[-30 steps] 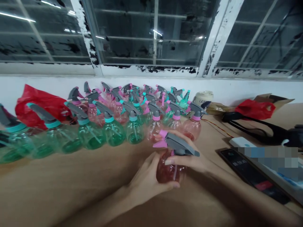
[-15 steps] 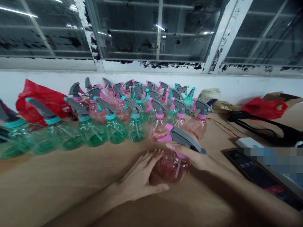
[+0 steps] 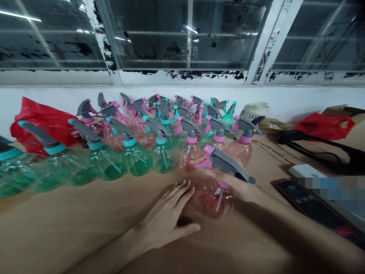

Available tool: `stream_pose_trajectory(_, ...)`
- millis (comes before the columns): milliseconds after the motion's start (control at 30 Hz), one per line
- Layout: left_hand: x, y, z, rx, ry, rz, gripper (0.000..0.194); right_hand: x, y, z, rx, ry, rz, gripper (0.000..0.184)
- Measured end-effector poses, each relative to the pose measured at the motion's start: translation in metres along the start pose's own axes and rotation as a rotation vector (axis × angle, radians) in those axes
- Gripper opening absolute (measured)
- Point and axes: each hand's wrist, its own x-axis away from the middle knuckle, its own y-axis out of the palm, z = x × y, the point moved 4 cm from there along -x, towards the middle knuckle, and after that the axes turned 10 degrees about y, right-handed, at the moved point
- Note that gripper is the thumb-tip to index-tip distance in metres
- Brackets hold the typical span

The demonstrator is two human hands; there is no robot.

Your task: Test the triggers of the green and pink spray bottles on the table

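A round pink spray bottle (image 3: 215, 199) with a grey and pink trigger head stands upright on the wooden table in front of me. My right hand (image 3: 238, 184) is wrapped round its neck, just under the trigger head; part of its fingers is hidden behind the bottle. To the left of the bottle, my left hand (image 3: 168, 213) is held low over the table, fingers and thumb apart, holding nothing. Behind the hands stand several green spray bottles (image 3: 137, 158) with teal collars and several pink spray bottles (image 3: 191, 154), in rows up to the wall.
A red plastic bag (image 3: 42, 123) lies at the back left, another red bag (image 3: 325, 125) at the back right. A phone (image 3: 310, 205), a white box (image 3: 306, 171) and a black strap (image 3: 322, 150) are on the right. A pale tub (image 3: 255, 110) stands by the wall.
My left hand has let go of the pink spray bottle and drawn away to the left, its fingers spreading. The right hand still grips the neck; the bottle now stands slightly further right.
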Motion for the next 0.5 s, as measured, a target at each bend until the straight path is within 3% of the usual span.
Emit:
stream_pose_trajectory(367, 0.000, 0.002, -0.002, -0.006, 0.007, 0.031, 0.072, 0.004, 0.003, 0.004, 0.032, 0.075, -0.132, 0.035)
stream_pose_trajectory(500, 0.000, 0.003, -0.002, -0.003, 0.000, 0.043, 0.069, 0.002, 0.000, 0.004, 0.078, 0.037, -0.034, 0.032)
